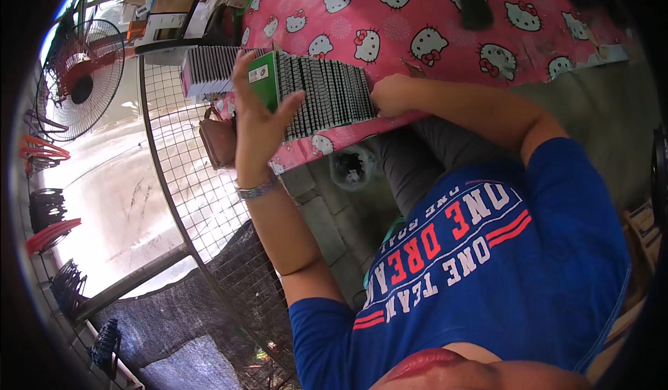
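The left hand [261, 115] is spread open, fingers splayed, its palm pressed flat against the green-faced end of a row of small packs [323, 94] — it grasps nothing, only braces. The row's long axis runs from that hand across to the right hand [391, 94], which is curled shut against the far end; whether it pinches a pack I cannot tell. The row lies on the pink cartoon-cat tablecloth [431, 14] near its edge — a second row [209, 70] sits just beyond the left hand.
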A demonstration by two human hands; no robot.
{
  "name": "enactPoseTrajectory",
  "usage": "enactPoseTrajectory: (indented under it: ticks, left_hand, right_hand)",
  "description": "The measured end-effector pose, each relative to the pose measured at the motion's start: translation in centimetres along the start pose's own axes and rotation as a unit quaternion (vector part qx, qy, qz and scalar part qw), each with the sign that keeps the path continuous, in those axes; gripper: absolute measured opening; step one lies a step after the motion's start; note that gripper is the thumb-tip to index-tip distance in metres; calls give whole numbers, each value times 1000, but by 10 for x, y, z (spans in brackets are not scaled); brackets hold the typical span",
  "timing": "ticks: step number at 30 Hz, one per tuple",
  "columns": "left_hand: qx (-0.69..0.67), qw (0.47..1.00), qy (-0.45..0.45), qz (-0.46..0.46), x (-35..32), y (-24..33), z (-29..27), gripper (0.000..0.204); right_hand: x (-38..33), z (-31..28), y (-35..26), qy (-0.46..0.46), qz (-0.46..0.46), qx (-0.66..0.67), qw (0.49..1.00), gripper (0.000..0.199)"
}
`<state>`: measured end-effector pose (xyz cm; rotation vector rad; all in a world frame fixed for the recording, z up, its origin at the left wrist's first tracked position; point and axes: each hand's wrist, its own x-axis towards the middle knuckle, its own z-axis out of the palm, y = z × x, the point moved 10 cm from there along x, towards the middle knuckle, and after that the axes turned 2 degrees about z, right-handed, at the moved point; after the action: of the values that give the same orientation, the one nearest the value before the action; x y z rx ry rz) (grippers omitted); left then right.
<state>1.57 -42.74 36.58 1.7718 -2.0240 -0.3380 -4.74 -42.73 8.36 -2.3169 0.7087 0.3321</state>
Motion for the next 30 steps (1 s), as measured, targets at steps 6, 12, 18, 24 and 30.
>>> enactPoseTrajectory:
  ticks: [6,12,18,24,30]
  left_hand:
    - [-531,794,253,-153,-70,-153,-37,51]
    - [-666,619,205,-361,-162,-224,187,60]
    - [-661,582,329,-340,-151,-165,218,61]
    - [-672,520,413,-328,-137,-150,202,66]
    - [-650,493,479,-324,-124,-211,191,57]
  right_hand:
    - [-18,-26,-10,23,-52,-80,995,32]
    - [-38,-52,0,385,-93,-51,917,23]
    - [-14,8,-11,197,3,576,793,53]
    - [4,6,-17,231,0,596,769,57]
    - [77,-12,-17,219,-25,459,861,49]
